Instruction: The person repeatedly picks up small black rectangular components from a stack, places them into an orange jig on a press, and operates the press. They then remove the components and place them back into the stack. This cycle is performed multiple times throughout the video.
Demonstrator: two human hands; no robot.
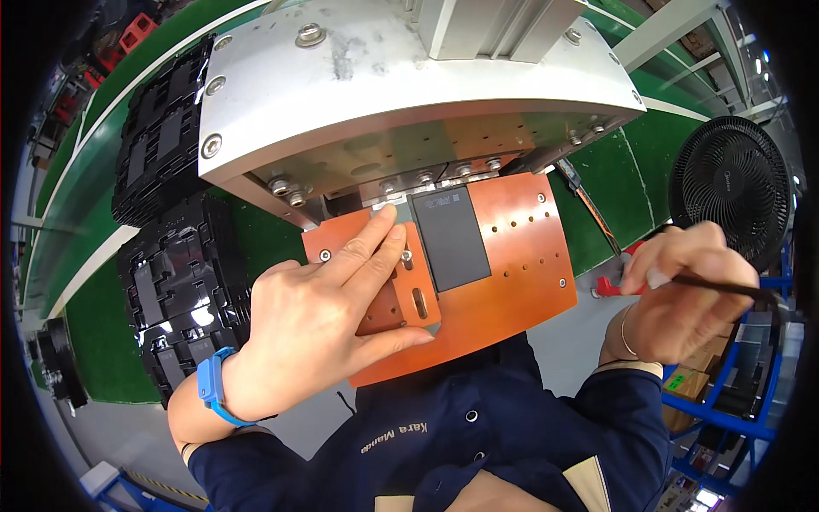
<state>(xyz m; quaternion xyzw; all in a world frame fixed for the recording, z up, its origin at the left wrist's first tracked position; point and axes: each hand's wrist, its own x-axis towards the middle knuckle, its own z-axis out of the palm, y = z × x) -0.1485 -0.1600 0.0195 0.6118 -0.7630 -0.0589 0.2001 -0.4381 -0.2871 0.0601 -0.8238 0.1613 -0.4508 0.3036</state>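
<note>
My left hand [328, 294] lies with fingers stretched over a small slotted orange plate [418, 294]. Its fingertips touch a greyish piece by the metal fixture, and its thumb rests at the plate's near edge. To the right of that plate, a flat dark grey rectangular battery-like cell [452, 239] lies on a larger orange base plate [525, 294] with holes and screws. My right hand [691, 290], blurred, is raised off the plate's right side. Its fingers are closed on a thin black strip [729, 288] that bends down at the right; its exact kind is unclear.
A heavy metal press-like fixture [409, 77] stands over the plate's far edge. Black plastic trays [183, 273] are stacked at the left on the green bench [102, 333]. At the right are a black fan [729, 188], a red-handled tool [607, 288] and a blue rack [725, 410].
</note>
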